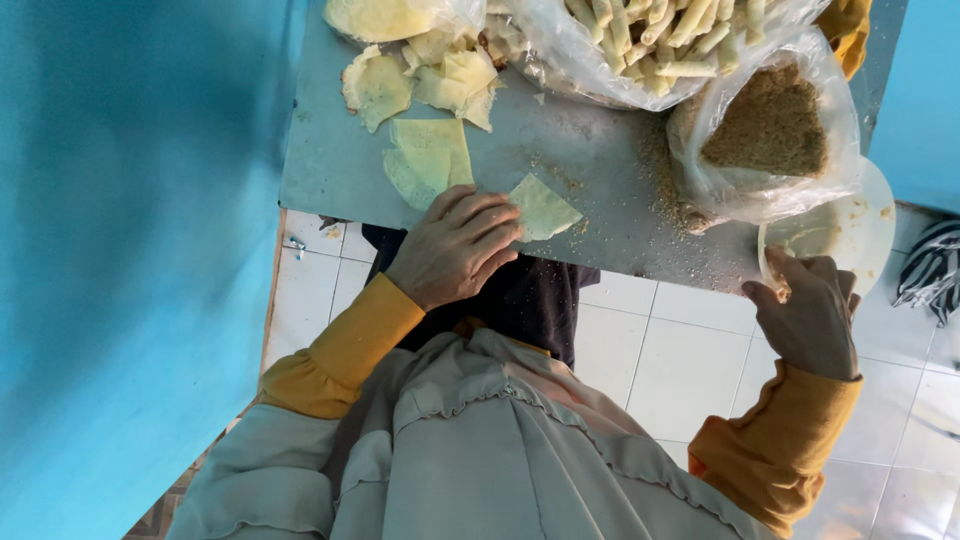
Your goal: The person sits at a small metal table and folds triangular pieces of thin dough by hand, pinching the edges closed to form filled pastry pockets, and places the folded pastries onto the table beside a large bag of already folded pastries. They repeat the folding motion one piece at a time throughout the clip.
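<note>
Head view: the left hand [455, 247] lies flat, fingers spread, on a thin pale wrapper [541, 207] at the table [330, 170] edge. The right hand [810, 312] pinches a white bowl [860, 225] beside the clear crumb bag [765, 130].

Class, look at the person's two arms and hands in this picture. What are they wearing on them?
Both arms wear mustard-yellow long sleeves ending at the wrist, under a loose pale beige garment with a ruffled seam. The left hand and right hand are bare: no gloves, and no rings or watch that I can see.
</note>
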`<action>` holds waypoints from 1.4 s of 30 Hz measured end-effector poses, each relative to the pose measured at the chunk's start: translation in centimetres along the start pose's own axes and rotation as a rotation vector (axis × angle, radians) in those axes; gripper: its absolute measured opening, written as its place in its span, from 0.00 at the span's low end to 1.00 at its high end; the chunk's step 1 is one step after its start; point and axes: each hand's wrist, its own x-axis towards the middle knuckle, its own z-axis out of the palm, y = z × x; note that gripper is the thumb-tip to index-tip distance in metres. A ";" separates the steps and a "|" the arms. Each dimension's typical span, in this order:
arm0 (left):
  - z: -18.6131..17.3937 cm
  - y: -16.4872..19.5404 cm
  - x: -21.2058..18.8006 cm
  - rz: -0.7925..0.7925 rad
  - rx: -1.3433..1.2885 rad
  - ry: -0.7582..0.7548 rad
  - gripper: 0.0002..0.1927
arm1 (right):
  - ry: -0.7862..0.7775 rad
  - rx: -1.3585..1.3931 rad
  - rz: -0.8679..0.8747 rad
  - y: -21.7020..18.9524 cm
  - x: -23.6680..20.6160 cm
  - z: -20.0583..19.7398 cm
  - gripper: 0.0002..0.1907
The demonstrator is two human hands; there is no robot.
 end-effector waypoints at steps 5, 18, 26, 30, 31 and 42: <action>-0.1 0.0 0.1 0.008 -0.011 0.008 0.13 | 0.044 -0.042 0.018 0.9 -1.2 0.2 0.24; 0.3 -0.1 0.2 0.032 0.023 0.034 0.15 | 0.229 -0.035 -0.135 -3.2 -1.1 -1.5 0.14; 0.9 -0.5 -0.1 0.036 -0.010 0.022 0.15 | 0.128 0.308 -0.711 -18.8 4.4 1.3 0.24; 1.1 -0.6 -0.2 0.038 0.009 0.015 0.16 | 0.223 0.045 -0.794 -21.8 5.4 1.9 0.33; 1.2 -0.7 -0.3 0.042 0.005 0.017 0.16 | 0.250 -0.049 -0.791 -21.9 5.3 1.8 0.35; 1.5 -0.7 -0.4 0.050 0.036 0.027 0.17 | 0.212 0.025 -0.787 -21.9 2.6 2.5 0.32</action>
